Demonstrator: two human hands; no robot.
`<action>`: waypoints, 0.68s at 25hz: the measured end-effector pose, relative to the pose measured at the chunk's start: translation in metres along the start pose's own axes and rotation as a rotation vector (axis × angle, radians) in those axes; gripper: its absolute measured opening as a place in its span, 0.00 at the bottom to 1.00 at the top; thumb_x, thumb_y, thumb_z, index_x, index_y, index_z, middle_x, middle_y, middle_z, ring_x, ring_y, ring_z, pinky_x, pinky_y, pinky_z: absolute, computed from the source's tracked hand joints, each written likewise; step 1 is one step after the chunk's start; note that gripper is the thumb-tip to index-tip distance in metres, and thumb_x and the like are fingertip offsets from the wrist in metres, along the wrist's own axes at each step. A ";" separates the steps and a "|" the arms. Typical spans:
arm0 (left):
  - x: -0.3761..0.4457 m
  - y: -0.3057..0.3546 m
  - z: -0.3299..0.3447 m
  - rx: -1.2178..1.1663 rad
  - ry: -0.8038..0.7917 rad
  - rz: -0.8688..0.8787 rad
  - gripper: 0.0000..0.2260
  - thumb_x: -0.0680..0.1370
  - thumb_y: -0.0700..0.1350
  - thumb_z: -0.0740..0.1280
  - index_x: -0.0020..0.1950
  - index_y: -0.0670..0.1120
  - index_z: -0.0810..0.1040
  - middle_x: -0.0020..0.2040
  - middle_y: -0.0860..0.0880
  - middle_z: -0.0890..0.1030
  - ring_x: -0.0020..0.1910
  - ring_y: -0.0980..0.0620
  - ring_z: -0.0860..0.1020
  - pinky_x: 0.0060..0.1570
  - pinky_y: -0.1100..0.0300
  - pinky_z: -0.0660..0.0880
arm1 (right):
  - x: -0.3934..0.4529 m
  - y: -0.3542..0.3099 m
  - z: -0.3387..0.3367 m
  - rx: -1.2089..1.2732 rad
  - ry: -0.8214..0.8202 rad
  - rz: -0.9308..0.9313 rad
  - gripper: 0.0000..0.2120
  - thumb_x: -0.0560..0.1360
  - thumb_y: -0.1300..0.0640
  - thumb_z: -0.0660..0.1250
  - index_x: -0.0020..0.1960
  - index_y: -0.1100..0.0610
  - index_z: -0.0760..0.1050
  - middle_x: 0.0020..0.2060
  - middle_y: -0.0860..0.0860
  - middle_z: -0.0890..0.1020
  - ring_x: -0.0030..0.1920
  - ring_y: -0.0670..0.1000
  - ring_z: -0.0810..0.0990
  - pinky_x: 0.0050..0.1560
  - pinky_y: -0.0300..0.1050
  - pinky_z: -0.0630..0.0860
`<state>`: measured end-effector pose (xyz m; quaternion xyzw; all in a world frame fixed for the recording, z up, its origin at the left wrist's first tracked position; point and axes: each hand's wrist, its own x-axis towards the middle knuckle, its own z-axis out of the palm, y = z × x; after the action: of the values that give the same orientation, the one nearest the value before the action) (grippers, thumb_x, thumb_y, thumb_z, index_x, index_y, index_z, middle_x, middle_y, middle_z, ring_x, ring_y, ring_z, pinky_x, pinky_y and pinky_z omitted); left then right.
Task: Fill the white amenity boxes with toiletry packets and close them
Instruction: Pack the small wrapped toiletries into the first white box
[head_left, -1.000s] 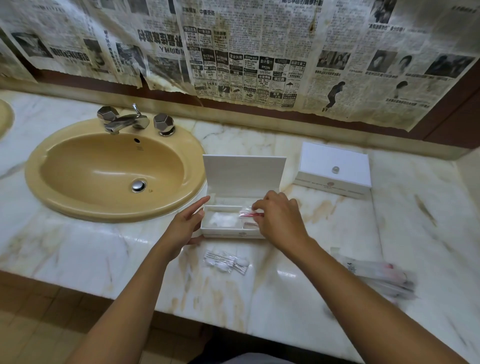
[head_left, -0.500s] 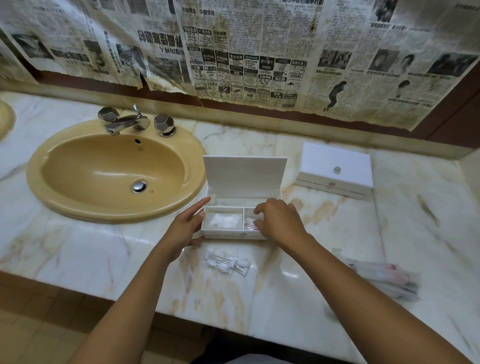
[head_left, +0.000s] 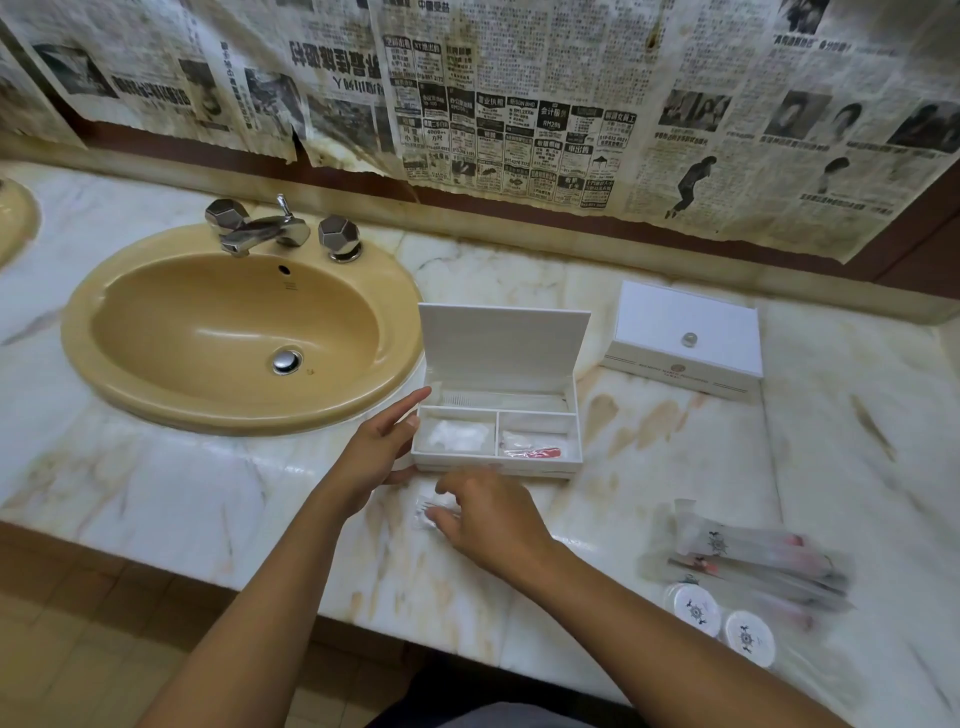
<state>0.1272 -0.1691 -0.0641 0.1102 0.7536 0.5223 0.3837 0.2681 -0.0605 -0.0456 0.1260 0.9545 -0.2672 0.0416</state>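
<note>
Toiletry packets lie blurred at the near right beside two round white tins. Right hand touches a clear packet, grip unclear; left hand, fingers straight, steadies the open three-compartment white amenity box. Beyond, one closed box.

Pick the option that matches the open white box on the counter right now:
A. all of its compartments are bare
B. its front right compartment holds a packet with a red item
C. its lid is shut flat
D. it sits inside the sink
B: the open white box stands on the marble counter with its lid raised, and a clear packet with a red item lies in its front right compartment.
</note>
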 end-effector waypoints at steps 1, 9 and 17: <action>0.000 0.000 0.000 -0.001 -0.002 0.002 0.15 0.82 0.53 0.59 0.63 0.72 0.72 0.44 0.45 0.68 0.46 0.50 0.70 0.57 0.48 0.76 | -0.001 0.002 0.007 -0.026 -0.024 0.001 0.16 0.75 0.45 0.63 0.58 0.52 0.77 0.54 0.51 0.80 0.56 0.54 0.77 0.51 0.48 0.72; -0.003 0.003 0.001 -0.014 0.001 0.001 0.15 0.82 0.51 0.59 0.63 0.70 0.74 0.41 0.45 0.62 0.42 0.49 0.64 0.52 0.51 0.77 | 0.000 0.013 0.030 -0.072 -0.015 -0.053 0.12 0.77 0.52 0.63 0.55 0.57 0.79 0.48 0.55 0.78 0.53 0.58 0.76 0.44 0.48 0.71; -0.001 0.003 0.000 -0.026 0.009 0.003 0.15 0.82 0.51 0.60 0.62 0.71 0.74 0.42 0.47 0.68 0.43 0.52 0.70 0.55 0.49 0.78 | 0.000 0.009 0.003 0.055 0.126 -0.050 0.11 0.78 0.51 0.62 0.52 0.53 0.81 0.47 0.52 0.79 0.50 0.55 0.77 0.42 0.45 0.69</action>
<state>0.1277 -0.1687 -0.0610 0.1038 0.7483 0.5331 0.3808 0.2708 -0.0544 -0.0529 0.1199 0.9503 -0.2858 -0.0285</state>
